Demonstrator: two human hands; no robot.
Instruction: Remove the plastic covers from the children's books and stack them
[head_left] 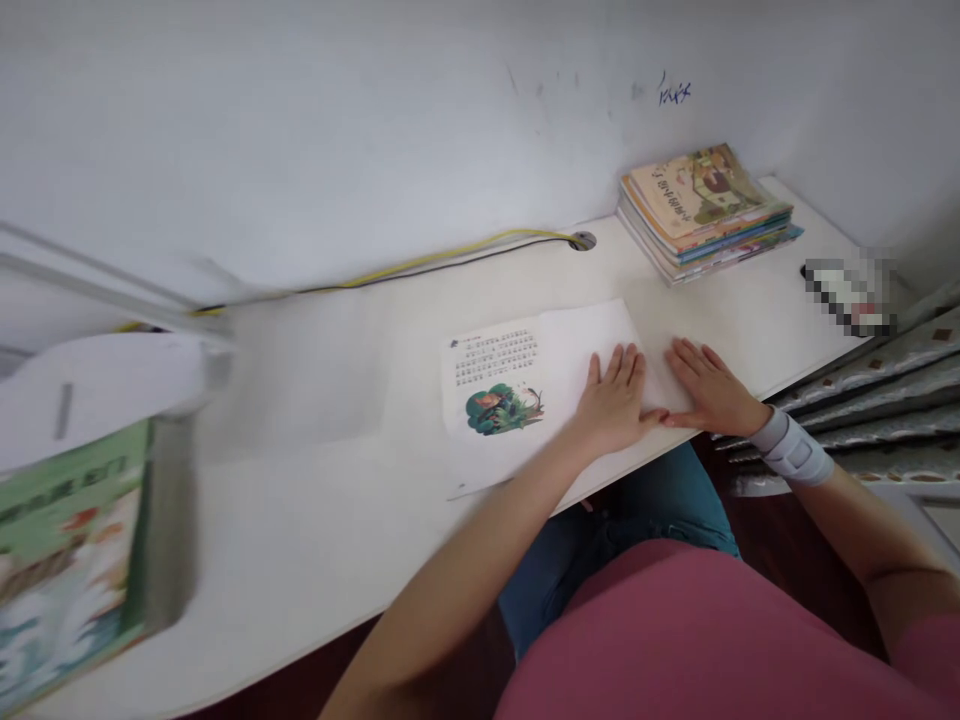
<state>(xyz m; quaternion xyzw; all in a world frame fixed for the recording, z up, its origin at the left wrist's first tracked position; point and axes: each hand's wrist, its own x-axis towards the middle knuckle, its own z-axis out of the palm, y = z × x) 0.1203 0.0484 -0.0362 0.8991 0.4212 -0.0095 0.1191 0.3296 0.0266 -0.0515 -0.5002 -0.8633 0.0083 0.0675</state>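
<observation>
Your left hand (611, 406) is open flat on the page (544, 378), most of it toward 9 o'clock, long axis roughly 9-to-3; your right hand (711, 388), also open, is farther off, neither gripping anything.

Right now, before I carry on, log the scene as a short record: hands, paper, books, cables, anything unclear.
Left hand: flat on the blank right part of the illustrated sheet
Right hand: fingers spread, by the sheet's right edge
Right wrist: pale grey wristband
Sheet print: text above a leafy illustration, left part
Back right: stack of picture books
Left edge: green-covered book, motion-blurred
Cables: yellow cable along the wall to a round cable hole
Unclear: pixelated item, far right
</observation>
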